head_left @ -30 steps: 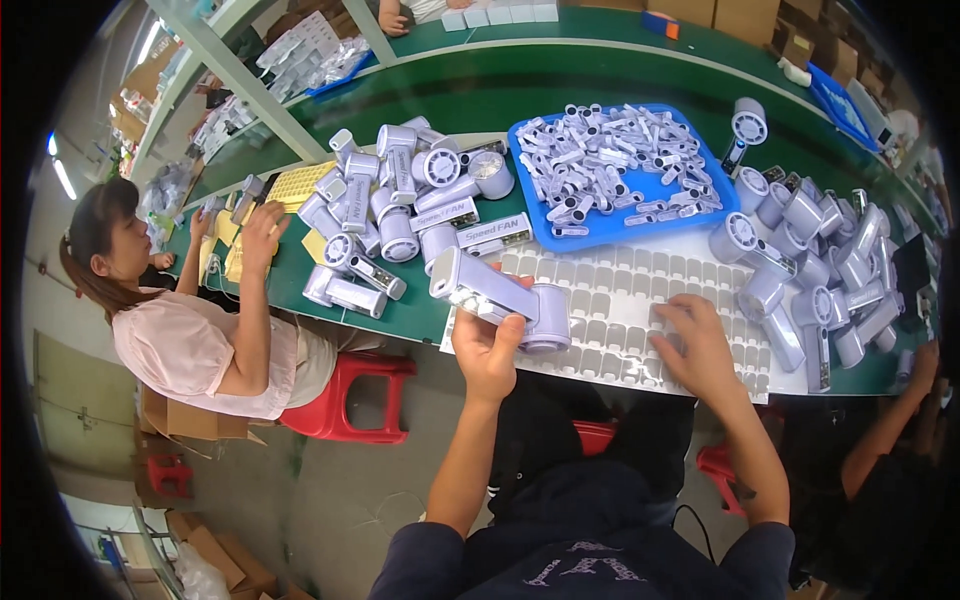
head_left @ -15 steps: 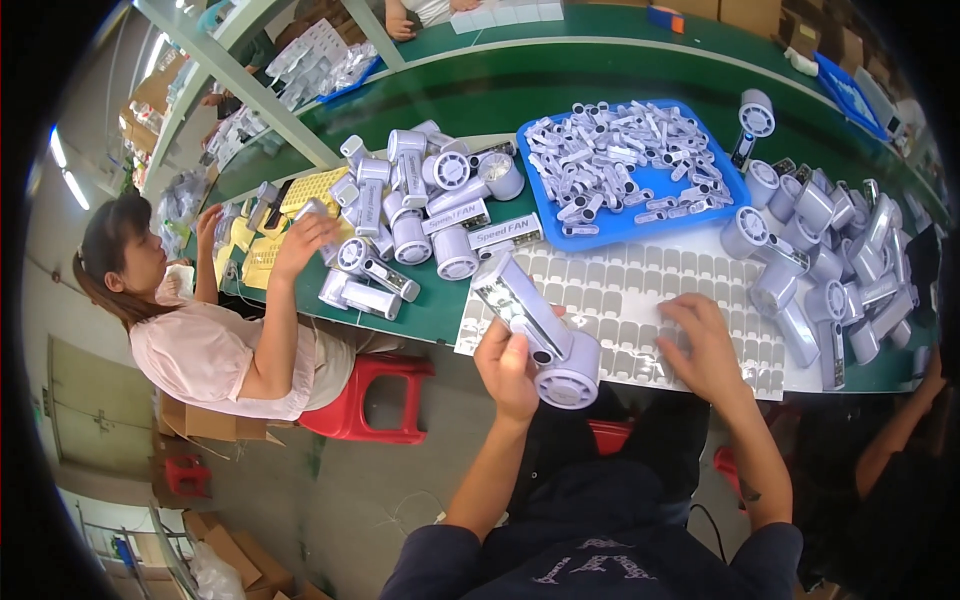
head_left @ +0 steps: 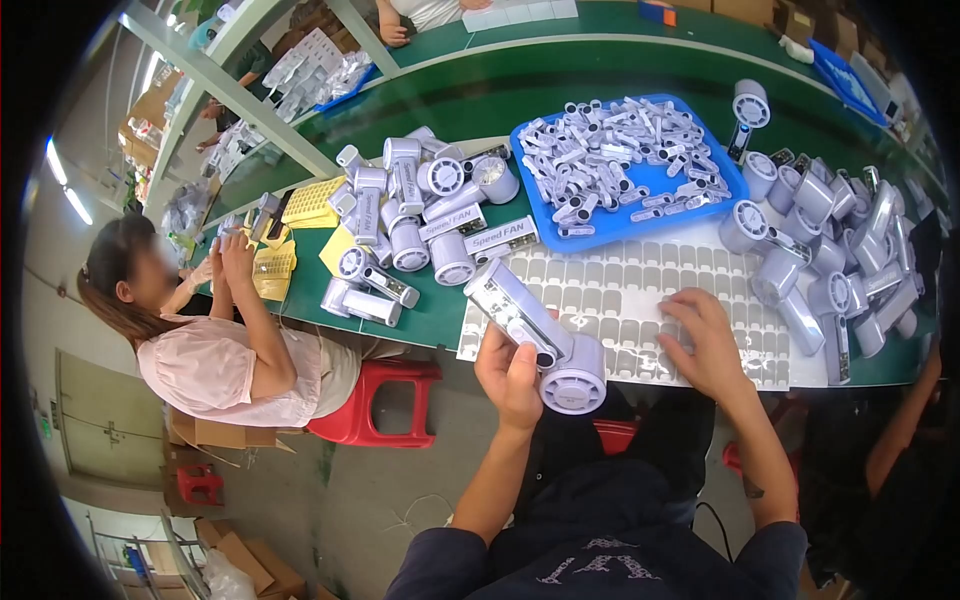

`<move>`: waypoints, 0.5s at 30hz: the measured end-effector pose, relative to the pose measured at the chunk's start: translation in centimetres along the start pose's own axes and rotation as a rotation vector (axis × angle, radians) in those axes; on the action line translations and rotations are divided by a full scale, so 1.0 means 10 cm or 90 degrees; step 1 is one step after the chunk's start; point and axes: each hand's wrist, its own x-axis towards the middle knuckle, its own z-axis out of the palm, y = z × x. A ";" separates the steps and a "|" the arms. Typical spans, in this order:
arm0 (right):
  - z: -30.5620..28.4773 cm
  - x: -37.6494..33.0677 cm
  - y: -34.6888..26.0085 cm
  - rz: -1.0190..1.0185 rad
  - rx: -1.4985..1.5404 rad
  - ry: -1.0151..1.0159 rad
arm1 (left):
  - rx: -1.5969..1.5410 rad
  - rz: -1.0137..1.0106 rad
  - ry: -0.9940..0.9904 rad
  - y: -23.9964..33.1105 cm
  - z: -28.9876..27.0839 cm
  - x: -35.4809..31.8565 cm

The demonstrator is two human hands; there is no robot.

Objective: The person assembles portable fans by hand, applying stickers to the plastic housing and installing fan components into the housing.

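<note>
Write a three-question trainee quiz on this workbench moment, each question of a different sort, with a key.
1. True or false: the left hand holds a pale handheld fan with its round head nearest the person.
2. Multiple choice: the right hand rests on
A. the blue tray
B. the white sheet of small labels
C. the red stool
3. Fill in: the small white parts lie heaped in a tray coloured ____.

Key:
1. True; the handle points away toward the green table.
2. B; the fingers press on the sheet near its front edge.
3. Blue.
</note>
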 end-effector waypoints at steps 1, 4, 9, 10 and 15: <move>0.00 0.00 0.00 0.000 0.000 -0.001 | 0.002 -0.003 0.001 0.00 -0.02 0.00; 0.01 0.00 0.02 -0.003 -0.002 0.002 | 0.054 -0.027 0.019 0.02 -0.05 0.01; -0.03 0.02 -0.02 -0.004 -0.003 0.006 | 0.145 -0.010 0.021 0.03 -0.06 0.05; -0.03 0.02 -0.01 -0.004 0.000 0.004 | 0.114 -0.024 0.036 0.00 -0.07 0.07; 0.00 0.03 0.04 0.006 0.002 0.000 | 0.094 -0.007 0.058 -0.08 -0.11 0.11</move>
